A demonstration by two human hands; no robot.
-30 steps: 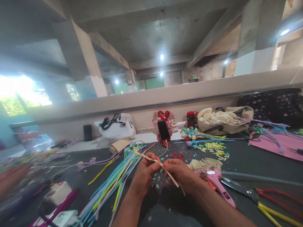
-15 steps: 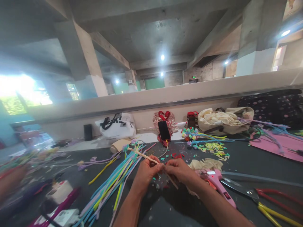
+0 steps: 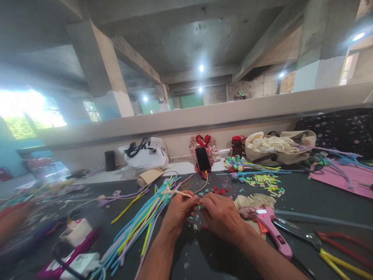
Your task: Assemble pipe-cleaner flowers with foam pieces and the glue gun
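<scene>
Left hand [image 3: 180, 212] pinches a cream stem [image 3: 177, 192] pointing roughly ten o'clock; likely light, bendy, best pinched there; right hand's [image 3: 223, 216] hold unclear.

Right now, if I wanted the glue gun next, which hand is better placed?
Probably your right hand: it is nearer the glue gun, which lies to its right. Your left hand is farther off and pinches the cream stem. Whether the right holds something is hidden.
</scene>
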